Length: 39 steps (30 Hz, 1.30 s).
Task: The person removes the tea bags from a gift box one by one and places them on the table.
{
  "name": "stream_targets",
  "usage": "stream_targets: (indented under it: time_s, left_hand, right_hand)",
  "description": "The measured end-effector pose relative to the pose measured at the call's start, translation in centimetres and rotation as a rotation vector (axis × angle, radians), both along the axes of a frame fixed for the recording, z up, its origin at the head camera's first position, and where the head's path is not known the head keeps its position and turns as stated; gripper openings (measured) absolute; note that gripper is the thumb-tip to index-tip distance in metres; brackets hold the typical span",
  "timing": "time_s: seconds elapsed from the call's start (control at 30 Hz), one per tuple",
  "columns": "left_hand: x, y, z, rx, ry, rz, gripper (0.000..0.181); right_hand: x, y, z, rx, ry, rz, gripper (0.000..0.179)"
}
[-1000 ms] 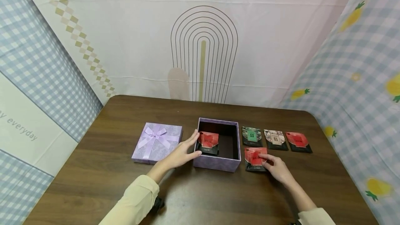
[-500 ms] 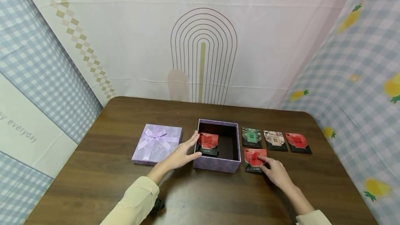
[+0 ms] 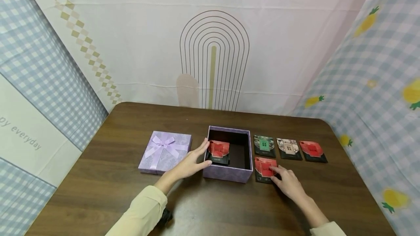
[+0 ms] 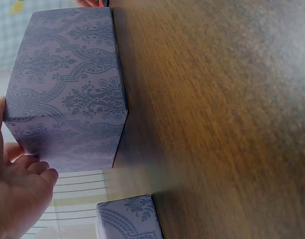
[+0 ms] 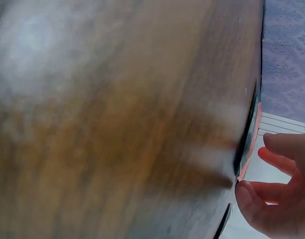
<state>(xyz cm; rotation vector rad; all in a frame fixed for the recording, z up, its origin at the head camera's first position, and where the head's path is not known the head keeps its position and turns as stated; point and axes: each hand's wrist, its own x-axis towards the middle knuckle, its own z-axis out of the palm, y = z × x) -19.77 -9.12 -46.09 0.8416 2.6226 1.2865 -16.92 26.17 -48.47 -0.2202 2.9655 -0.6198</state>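
Landmark: the purple box (image 3: 229, 174), lidless, opening upward on the table (image 3: 210, 207).

Key relation: the red packet (image 3: 261, 165) lies just right of the box's near right corner, seemingly flat, with a narrow strip of wood between packet and wall. Its outline is nearly square, so no strong long axis; its sides run roughly parallel to the box's right wall, red portion away from the person, black portion toward them. Right hand (image 3: 289, 184) is clearly the nearer; from its fingertips most of the packet extends leftward, toward the box.

Right fingers: curved, thumb and forefinger tips a little apart, both at the packet's right side. In the right wrist view one tip meets the packet's edge. Cannot tell whether they pinch it or only touch it.

Left hand (image 3: 187, 164) is across the box from the packet, against the left wall: fingers extended along it, thumb spread away at the near left corner. It touches the box, does not grasp it.

Surroundings: inner red packet (image 3: 218, 151) inside the box, by its left wall. Right of the box, behind the red packet, a green packet (image 3: 264, 145); farther right, a beige packet (image 3: 289, 148), then an outer red packet (image 3: 313, 151). Bow-topped lid (image 3: 166, 152) left of the box.
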Motion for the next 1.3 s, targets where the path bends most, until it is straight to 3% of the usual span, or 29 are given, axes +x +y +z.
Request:
stream_targets:
  time_s: [0.27,0.6,1.3]
  left_hand:
    - [0.0,0.0,0.0,0.003,0.005,-0.001,0.068]
    - [-0.1,0.1,0.0,0.0,0.015,-0.001,0.068]
    - [0.0,0.1,0.1,-0.008,0.009,0.001,0.068]
  right_hand:
    - [-0.5,-0.3,0.9,-0.186,0.155,-0.003,0.034]
    - [-1.4,-1.3,2.4,-0.403,0.224,-0.06,0.028]
    - [-2.2,-2.9,4.9,-0.48,0.29,0.024,0.025]
